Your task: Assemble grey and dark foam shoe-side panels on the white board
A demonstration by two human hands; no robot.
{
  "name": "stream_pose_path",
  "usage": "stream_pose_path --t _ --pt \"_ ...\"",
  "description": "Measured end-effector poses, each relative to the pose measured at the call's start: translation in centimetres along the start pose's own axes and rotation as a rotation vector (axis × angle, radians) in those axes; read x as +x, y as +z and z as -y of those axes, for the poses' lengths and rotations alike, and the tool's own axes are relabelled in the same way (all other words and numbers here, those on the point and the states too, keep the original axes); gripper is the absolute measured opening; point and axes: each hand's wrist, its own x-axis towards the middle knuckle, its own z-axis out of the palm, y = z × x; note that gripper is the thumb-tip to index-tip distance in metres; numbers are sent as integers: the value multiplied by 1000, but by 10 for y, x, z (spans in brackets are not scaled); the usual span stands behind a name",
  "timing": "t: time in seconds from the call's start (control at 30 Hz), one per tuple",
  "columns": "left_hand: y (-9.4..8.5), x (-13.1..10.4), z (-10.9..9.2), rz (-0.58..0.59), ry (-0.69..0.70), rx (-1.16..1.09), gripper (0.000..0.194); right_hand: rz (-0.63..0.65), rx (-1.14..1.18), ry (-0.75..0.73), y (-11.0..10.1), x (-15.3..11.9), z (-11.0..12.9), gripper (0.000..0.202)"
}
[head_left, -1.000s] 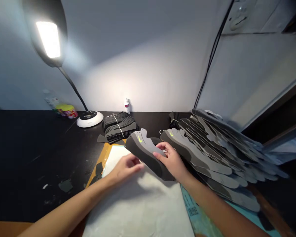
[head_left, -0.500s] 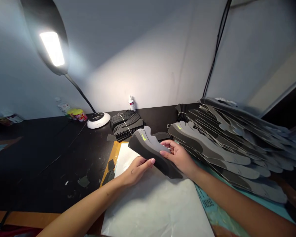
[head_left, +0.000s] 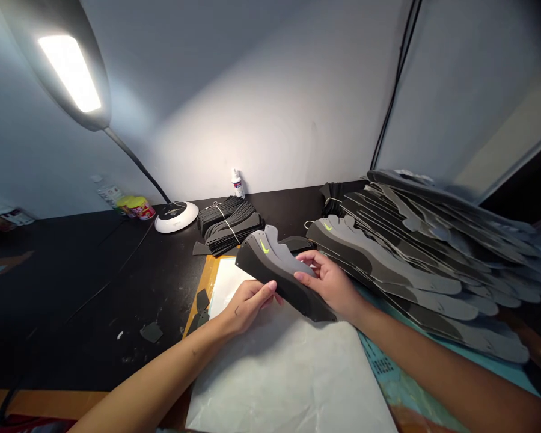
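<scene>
A grey and black shoe upper piece point(head_left: 277, 270) with a yellow-green swoosh is held up, tilted, over a white sheet point(head_left: 293, 379). My right hand point(head_left: 329, 282) grips its upper edge, thumb on the near face and fingers behind. On the lower edge, my left hand point(head_left: 250, 304) pinches the piece between thumb and curled fingers, some of them hidden behind it. Just right of my right hand lies a fanned pile of similar shoe upper pieces point(head_left: 388, 264).
Behind the sheet sits a tied bundle of dark cut pieces point(head_left: 229, 225). A small white bottle point(head_left: 237, 183) stands against the wall. To the left are a lit desk lamp point(head_left: 177, 218), a yellow and red package point(head_left: 137, 207) and dark scraps point(head_left: 152, 331).
My left thumb and fingers have shifted slightly along the lower edge of the piece. Both hands still hold it, and the camera view has moved a little.
</scene>
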Motion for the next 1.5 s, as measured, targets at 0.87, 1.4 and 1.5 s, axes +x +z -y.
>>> stream_pose_path --t 0.87,1.4,1.5 --pt "-5 -3 -6 -36 49 69 71 37 -2 9 -2 -2 -2 33" --pt "-8 2 2 -177 7 -52 69 23 -52 17 -4 -5 -2 30" --pt "-6 0 3 -205 18 -59 70 35 -45 23 -3 -6 -1 29"
